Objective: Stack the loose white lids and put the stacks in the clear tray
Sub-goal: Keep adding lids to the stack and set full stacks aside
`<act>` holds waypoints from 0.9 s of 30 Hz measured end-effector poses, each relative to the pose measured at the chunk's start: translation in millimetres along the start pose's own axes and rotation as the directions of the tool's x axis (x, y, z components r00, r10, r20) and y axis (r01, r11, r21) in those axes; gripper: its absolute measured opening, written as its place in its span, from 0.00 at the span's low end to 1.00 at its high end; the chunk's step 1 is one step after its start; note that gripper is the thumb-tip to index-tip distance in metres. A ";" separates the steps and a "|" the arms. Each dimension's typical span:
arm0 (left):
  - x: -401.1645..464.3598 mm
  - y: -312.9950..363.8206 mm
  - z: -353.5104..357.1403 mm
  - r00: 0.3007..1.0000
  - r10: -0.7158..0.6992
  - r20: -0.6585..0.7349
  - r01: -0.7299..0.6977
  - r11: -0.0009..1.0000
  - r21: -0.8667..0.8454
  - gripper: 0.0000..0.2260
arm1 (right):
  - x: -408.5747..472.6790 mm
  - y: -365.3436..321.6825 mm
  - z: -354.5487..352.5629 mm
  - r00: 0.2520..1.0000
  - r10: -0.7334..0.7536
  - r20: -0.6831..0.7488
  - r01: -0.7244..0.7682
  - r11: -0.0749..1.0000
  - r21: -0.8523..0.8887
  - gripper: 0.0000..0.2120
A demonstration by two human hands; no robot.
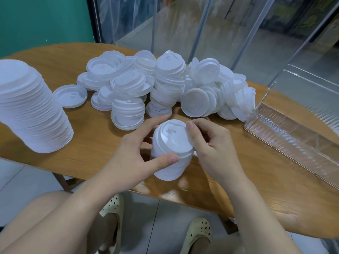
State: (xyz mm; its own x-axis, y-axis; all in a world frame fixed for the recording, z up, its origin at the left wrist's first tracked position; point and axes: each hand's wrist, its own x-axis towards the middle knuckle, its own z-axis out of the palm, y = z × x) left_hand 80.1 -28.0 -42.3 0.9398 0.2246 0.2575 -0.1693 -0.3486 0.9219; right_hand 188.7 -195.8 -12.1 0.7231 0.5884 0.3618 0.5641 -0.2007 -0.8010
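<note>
A short stack of white lids [171, 149] is held over the near part of the wooden table [95, 143]. My left hand [132, 156] grips its side, thumb across the front. My right hand [211, 143] holds the top lid's rim from the right. Beyond the hands lies a wide pile of loose white lids [165, 87], some in small stacks. The clear tray [293, 143] stands at the right, with nothing visible inside it.
A tall stack of white lids [33, 110] stands at the table's left end. One single lid [70, 96] lies upside down beside it. The table's near edge runs just under my hands. Glass panels rise behind the table.
</note>
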 end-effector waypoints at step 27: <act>-1.5 1.9 -2.1 1.000 -0.019 0.010 0.019 1.000 -0.007 0.30 | -8.9 62.8 -54.2 0.904 0.320 0.284 -0.168 0.876 -0.451 0.37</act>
State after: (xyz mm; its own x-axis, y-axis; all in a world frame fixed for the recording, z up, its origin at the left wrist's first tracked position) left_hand 77.7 -27.1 -40.4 0.9458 0.2219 0.2370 -0.1535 -0.3378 0.9286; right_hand 239.3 -256.1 -39.7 0.7209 0.6901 -0.0642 0.5528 -0.6284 -0.5473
